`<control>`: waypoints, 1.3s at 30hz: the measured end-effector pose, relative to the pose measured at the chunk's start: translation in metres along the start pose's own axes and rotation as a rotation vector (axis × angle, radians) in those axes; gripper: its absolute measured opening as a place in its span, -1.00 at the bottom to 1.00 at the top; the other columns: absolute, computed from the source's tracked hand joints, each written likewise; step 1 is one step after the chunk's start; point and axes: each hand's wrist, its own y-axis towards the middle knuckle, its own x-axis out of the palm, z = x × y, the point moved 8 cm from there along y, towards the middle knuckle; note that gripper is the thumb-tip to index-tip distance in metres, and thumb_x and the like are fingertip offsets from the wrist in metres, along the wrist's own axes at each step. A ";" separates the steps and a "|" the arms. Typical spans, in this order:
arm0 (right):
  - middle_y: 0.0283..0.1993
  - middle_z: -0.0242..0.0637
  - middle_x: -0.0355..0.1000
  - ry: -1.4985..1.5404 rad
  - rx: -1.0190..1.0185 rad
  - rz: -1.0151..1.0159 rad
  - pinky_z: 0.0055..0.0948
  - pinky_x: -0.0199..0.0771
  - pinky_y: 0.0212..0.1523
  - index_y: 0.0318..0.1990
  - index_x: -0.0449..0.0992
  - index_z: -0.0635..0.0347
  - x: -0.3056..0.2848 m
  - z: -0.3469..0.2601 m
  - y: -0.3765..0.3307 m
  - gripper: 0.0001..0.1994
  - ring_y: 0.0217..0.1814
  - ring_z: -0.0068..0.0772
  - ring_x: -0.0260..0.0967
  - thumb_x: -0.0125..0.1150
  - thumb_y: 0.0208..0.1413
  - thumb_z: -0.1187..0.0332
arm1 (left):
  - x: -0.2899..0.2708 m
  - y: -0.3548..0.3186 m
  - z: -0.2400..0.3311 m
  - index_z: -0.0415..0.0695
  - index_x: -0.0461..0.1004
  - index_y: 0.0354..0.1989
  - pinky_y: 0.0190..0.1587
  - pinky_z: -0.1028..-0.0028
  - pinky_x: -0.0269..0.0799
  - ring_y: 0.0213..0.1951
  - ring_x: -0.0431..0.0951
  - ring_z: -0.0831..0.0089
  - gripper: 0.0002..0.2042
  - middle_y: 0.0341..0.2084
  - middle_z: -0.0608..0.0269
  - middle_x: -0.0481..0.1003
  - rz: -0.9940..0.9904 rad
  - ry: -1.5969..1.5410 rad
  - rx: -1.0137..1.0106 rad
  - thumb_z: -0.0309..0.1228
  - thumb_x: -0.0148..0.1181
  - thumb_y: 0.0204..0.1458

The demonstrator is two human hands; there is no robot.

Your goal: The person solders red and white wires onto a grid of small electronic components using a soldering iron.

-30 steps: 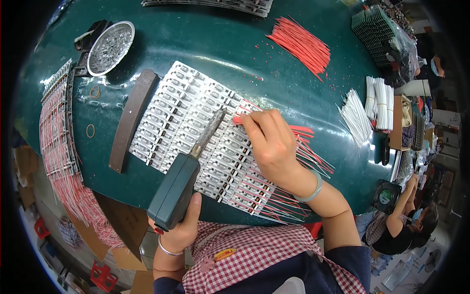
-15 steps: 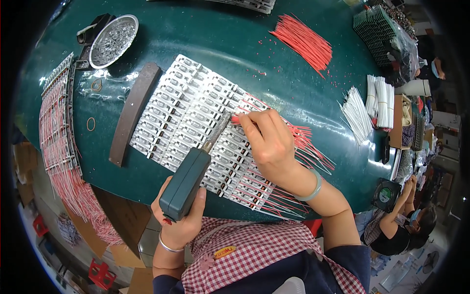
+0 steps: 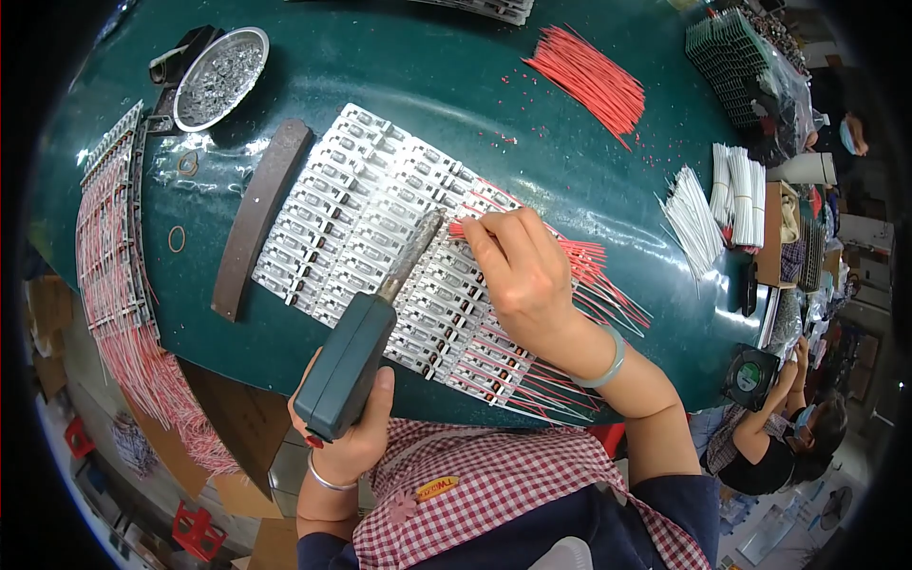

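**Hot tool close to the fingers**

The left hand (image 3: 351,432) is closed tight around a green tool (image 3: 347,375). The tool's metal tip (image 3: 413,255) points down at a big sheet of small white parts (image 3: 380,247) on the green surface (image 3: 570,161).

The right hand (image 3: 518,271) lies on the sheet, just beside the tip. Its fingers (image 3: 475,237) are pinched on a thin red wire (image 3: 458,228) and press it onto a part.

What could go wrong? The tip is very near the fingers. If the tool slips sideways, I think it could hurt them. If the fingers let the wire slide, it may end up crooked or on the wrong part. Many red wires (image 3: 579,290) already stick out from under the right hand, so a bump could pull some loose.

A pile of red wires (image 3: 584,76) lies well apart, at the top of the surface.
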 end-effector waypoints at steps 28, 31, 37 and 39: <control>-0.20 -0.14 0.44 0.017 0.000 -0.007 -0.35 0.47 -0.29 -0.09 0.58 0.52 0.001 -0.010 -0.004 -0.64 -0.20 -0.22 0.39 0.26 -0.12 0.55 | 0.001 0.009 0.018 -0.38 0.58 -0.25 -0.37 0.49 0.47 -0.43 0.58 0.38 -0.82 -0.35 0.06 0.56 -0.052 0.003 0.117 -0.66 0.38 -0.05; -0.20 -0.14 0.44 0.017 0.001 -0.001 -0.35 0.47 -0.29 -0.09 0.58 0.52 0.001 -0.010 -0.005 -0.65 -0.19 -0.23 0.39 0.26 -0.11 0.55 | 0.001 0.009 0.019 -0.39 0.59 -0.24 -0.36 0.48 0.48 -0.44 0.58 0.36 -0.81 -0.36 0.07 0.56 -0.065 0.034 0.100 -0.65 0.38 -0.06; -0.21 -0.15 0.43 0.012 -0.004 -0.013 -0.36 0.46 -0.29 -0.09 0.58 0.52 0.001 -0.011 -0.004 -0.65 -0.19 -0.23 0.39 0.27 -0.11 0.54 | -0.012 -0.011 -0.003 -0.38 0.61 -0.12 -0.22 0.42 0.59 -0.30 0.71 0.24 -0.71 -0.24 0.00 0.65 0.021 0.020 -0.013 -0.58 0.42 -0.04; -0.21 -0.15 0.43 0.007 -0.002 -0.016 -0.35 0.47 -0.28 -0.09 0.58 0.51 0.000 -0.011 -0.004 -0.64 -0.18 -0.22 0.39 0.27 -0.11 0.55 | -0.013 -0.014 -0.003 -0.34 0.57 0.01 -0.15 0.43 0.56 -0.23 0.65 0.35 -0.65 -0.15 0.08 0.63 -0.005 0.018 0.032 -0.57 0.42 0.03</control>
